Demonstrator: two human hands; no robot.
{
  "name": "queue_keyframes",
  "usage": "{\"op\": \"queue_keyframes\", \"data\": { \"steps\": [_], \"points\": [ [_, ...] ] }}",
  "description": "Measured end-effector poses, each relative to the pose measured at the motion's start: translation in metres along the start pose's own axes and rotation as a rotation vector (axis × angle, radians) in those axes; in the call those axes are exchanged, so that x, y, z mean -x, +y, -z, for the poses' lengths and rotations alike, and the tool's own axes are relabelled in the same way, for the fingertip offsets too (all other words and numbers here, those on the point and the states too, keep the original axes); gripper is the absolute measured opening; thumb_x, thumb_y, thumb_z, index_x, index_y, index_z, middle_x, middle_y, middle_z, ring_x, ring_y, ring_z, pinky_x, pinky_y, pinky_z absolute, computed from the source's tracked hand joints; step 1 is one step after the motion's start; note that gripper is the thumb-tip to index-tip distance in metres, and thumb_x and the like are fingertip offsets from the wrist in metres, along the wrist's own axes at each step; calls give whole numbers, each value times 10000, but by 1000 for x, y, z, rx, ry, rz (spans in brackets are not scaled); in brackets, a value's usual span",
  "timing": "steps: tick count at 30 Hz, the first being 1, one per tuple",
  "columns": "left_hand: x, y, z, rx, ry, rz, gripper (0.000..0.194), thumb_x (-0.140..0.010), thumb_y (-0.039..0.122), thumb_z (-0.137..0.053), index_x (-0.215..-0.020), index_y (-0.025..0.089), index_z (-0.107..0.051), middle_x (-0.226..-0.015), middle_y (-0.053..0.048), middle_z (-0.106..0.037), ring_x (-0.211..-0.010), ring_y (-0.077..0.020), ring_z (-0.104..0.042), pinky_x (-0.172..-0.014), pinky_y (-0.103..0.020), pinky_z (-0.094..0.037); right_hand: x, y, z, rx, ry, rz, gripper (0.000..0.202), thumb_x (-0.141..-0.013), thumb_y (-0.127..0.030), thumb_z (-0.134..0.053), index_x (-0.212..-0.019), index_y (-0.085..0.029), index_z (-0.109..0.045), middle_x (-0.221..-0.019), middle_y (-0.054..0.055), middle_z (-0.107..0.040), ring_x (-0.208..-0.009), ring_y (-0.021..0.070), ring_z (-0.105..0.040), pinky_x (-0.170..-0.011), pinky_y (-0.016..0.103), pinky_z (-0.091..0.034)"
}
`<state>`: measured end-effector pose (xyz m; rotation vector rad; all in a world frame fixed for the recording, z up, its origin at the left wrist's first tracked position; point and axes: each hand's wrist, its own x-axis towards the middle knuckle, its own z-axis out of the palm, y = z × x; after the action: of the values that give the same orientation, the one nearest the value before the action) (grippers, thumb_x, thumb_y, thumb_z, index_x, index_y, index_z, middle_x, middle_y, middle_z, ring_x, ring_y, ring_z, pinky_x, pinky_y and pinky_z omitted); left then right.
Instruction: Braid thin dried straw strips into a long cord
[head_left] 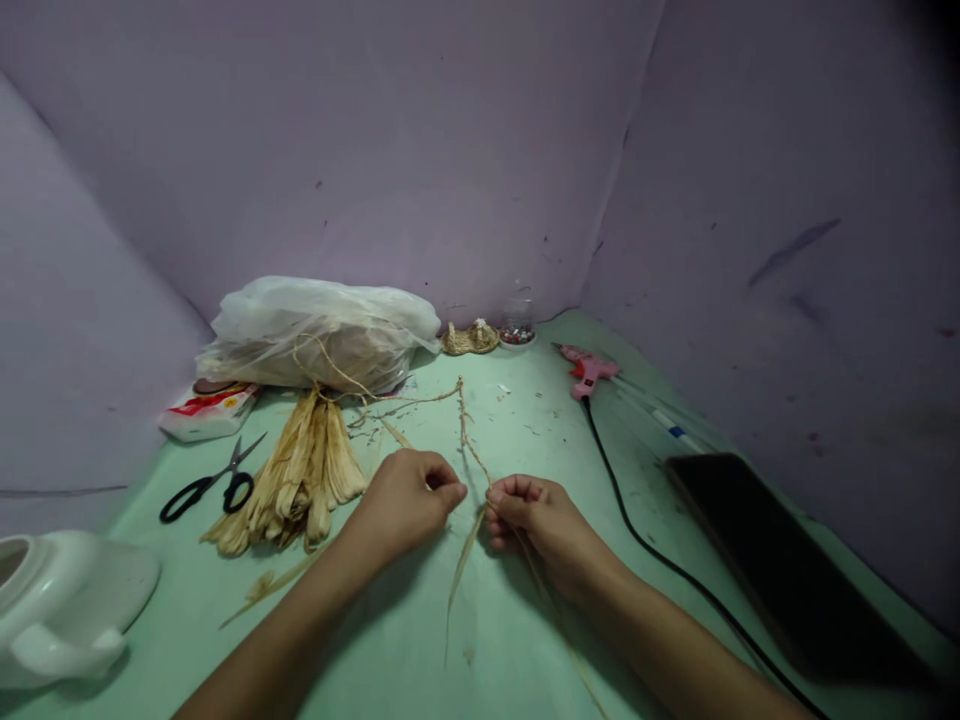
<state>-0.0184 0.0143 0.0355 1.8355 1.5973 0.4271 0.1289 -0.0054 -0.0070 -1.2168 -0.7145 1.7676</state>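
A thin twisted cord of dried plant fibre (463, 425) runs from the middle of the table toward me. My right hand (544, 525) pinches its near end between thumb and fingers. From that pinch, one loose fibre strip (465, 565) hangs down to the left, and another trails under my right wrist. My left hand (416, 500) is just left of the cord, its thumb and forefinger drawn together; whether anything is between them I cannot make out. A bundle of dried fibre strips (300, 470) lies to the left, with a loose strip (274, 585) below it.
Black-handled scissors (214, 485), a white ceramic piece (75, 600) and a red-and-white packet (210, 410) are on the left. At the back are a plastic bag (322, 330), woven pieces (470, 338) and a small container (517, 325). A corded pink glue gun (585, 370) and phone (780, 560) lie right.
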Motion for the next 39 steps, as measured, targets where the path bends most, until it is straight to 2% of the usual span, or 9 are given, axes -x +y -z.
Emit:
{"op": "queue_keyframes", "data": {
  "steps": [5,8,15,20,23,25,28,32,39],
  "points": [
    [2,1,-30,178,19,22,115,-583,243,-561,-618,143,-604,-561,0,-576,-536,-104,-470,-503,-200,-325,-1,2,0,18,-1,7,120,-565,-139,-611,-602,-135,-496,-481,-15,-513,-439,72,-471,-461,220,-407],
    [3,2,-39,259,36,19,95,-605,195,-515,-617,141,-592,-554,-7,-583,-534,-104,-487,-511,-200,-336,-1,2,-1,33,-20,7,123,-562,-153,-613,-599,-133,-497,-481,-14,-518,-444,71,-475,-470,216,-399],
    [-4,-2,-33,315,77,-17,52,-569,161,-512,-554,132,-553,-476,17,-517,-475,-89,-443,-456,-188,-298,0,2,2,64,-59,25,142,-595,-233,-610,-606,-129,-514,-476,2,-553,-401,70,-463,-435,210,-342],
    [-5,-6,-44,529,34,26,20,-596,151,-501,-604,138,-514,-491,1,-550,-471,-101,-502,-446,-182,-335,1,-2,2,70,-42,-33,118,-610,-199,-597,-618,-127,-504,-534,31,-601,-446,82,-515,-485,219,-394],
    [-3,-4,-48,574,38,73,39,-611,174,-517,-623,142,-497,-457,20,-512,-394,-77,-450,-379,-165,-296,0,-2,3,38,-66,-37,111,-616,-180,-589,-618,-131,-490,-492,5,-568,-420,76,-499,-464,215,-388],
    [0,0,-47,652,-5,142,79,-626,198,-517,-681,146,-493,-438,42,-477,-326,-60,-392,-322,-157,-254,-2,-1,4,11,-89,-28,109,-615,-167,-586,-617,-134,-483,-467,-14,-542,-395,68,-476,-440,208,-374],
    [1,5,-40,782,-156,246,149,-627,194,-504,-762,132,-493,-504,22,-518,-309,-65,-402,-276,-162,-267,-3,1,4,11,-89,-23,99,-617,-154,-583,-621,-134,-486,-463,-21,-532,-386,61,-463,-429,204,-373],
    [-1,4,-34,740,-285,268,53,-605,152,-487,-604,104,-510,-479,0,-504,-327,-59,-416,-281,-160,-313,-2,-2,3,87,-75,-28,100,-621,-175,-590,-609,-130,-501,-461,-18,-538,-379,53,-447,-412,194,-373],
    [-2,-1,-34,802,-232,310,46,-574,150,-526,-576,104,-519,-415,7,-493,-326,-65,-422,-303,-167,-338,-2,-6,3,140,-20,24,112,-620,-196,-592,-603,-136,-499,-449,-28,-531,-371,52,-441,-415,200,-390]
  ]
}}
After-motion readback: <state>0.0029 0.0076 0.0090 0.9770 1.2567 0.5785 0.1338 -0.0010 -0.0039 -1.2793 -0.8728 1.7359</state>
